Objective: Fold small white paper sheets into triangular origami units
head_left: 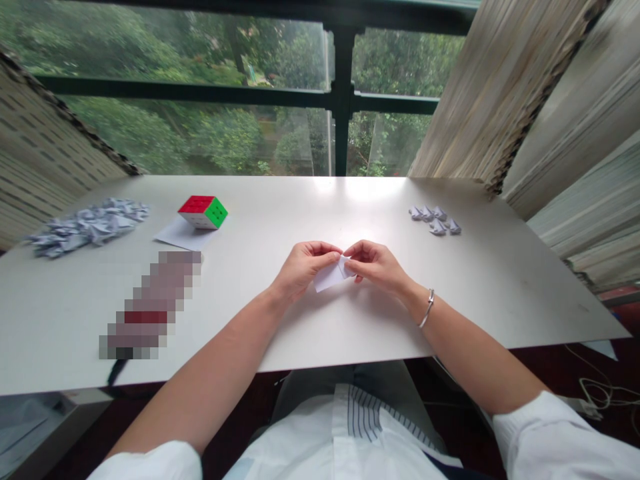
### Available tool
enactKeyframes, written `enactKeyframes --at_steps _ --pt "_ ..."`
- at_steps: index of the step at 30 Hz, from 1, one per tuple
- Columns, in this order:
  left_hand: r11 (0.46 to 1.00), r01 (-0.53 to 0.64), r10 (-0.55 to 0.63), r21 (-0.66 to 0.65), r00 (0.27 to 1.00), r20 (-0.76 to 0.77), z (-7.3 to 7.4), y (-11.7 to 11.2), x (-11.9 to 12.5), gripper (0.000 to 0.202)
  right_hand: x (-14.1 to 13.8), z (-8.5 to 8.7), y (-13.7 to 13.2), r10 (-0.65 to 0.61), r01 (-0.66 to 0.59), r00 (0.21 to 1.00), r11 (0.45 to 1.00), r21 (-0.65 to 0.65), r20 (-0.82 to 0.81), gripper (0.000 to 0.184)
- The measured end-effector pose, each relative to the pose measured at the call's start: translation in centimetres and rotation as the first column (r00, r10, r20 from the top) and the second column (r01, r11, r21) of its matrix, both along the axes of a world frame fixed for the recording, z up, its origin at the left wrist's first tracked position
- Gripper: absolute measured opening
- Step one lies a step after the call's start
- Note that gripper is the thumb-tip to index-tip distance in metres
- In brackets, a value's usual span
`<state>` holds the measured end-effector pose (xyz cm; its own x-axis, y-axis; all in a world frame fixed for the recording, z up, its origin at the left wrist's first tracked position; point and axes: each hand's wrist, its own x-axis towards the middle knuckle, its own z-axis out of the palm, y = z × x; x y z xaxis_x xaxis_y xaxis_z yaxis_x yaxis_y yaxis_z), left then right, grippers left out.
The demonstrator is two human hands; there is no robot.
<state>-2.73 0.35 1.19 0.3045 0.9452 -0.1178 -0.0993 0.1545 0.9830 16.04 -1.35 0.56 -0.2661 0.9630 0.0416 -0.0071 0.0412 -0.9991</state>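
Fingers of left hand (304,265) and right hand (379,265) tight on white paper (329,277), bare tabletop (505,287) around, front edge near.

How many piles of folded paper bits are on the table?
2. A big heap lies far left, near the cube; a small cluster lies far right. The left hand and right hand pinch one more paper.

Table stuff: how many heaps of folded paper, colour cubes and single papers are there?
Heaps of folded paper: 2, big heap and small heap
Colour cube: 1
Single papers: 2, sheet under the cube and paper pinched by left hand and right hand
Total: 5
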Motion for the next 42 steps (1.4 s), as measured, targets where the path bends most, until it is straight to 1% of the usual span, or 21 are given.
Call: enactKeyframes --at_steps 5,8,11,14,17,22,26,30,38,42 --pt "0.999 0.011 -0.010 0.032 1.000 -0.014 0.0 -0.1 0.1 0.022 0.1 0.2 0.0 0.008 -0.006 1.000 0.997 -0.081 0.023 0.031" --pt "0.997 0.009 -0.005 0.071 0.998 -0.063 0.1 -0.1 0.1 0.022 0.1 0.2 0.0 0.011 -0.008 1.000 0.992 -0.127 0.028 0.032" --pt "0.994 0.001 0.015 0.108 0.989 -0.146 0.2 -0.2 0.1 0.022 0.2 0.1 0.0 0.004 0.000 0.999 0.992 -0.124 0.032 0.033" --pt "0.994 0.011 0.011 0.111 0.981 -0.194 0.4 -0.2 -0.1 0.024 0.1 0.0 0.0 -0.004 0.009 0.999 0.995 -0.100 0.047 0.032" --pt "0.994 0.019 0.002 0.107 0.982 -0.189 0.4 -0.2 -0.1 0.024 0.1 0.0 0.0 -0.004 0.009 0.998 0.996 -0.086 0.057 0.031" --pt "0.994 0.005 0.013 0.107 0.986 -0.169 0.2 -0.2 0.0 0.023 0.2 0.1 0.0 0.001 0.004 0.999 0.993 -0.115 0.048 0.033" --pt "0.993 0.002 0.017 0.119 0.987 -0.161 0.4 -0.3 0.1 0.021 0.2 -0.1 0.0 0.022 -0.006 0.995 0.988 -0.155 0.101 0.031" --pt "0.989 0.002 0.025 0.145 0.983 -0.180 0.7 -0.4 0.2 0.018 0.3 -0.1 0.0 0.037 -0.016 0.991 0.986 -0.168 0.127 0.029" --pt "0.996 0.021 -0.009 0.086 0.990 -0.140 0.5 -0.2 0.0 0.019 0.3 0.8 -0.1 0.031 -0.009 0.994 0.978 -0.207 0.104 0.031" --pt "0.996 -0.001 0.013 0.093 0.991 -0.134 0.3 -0.1 -0.1 0.020 0.4 1.0 -0.2 0.027 -0.008 0.997 0.971 -0.240 0.075 0.032"
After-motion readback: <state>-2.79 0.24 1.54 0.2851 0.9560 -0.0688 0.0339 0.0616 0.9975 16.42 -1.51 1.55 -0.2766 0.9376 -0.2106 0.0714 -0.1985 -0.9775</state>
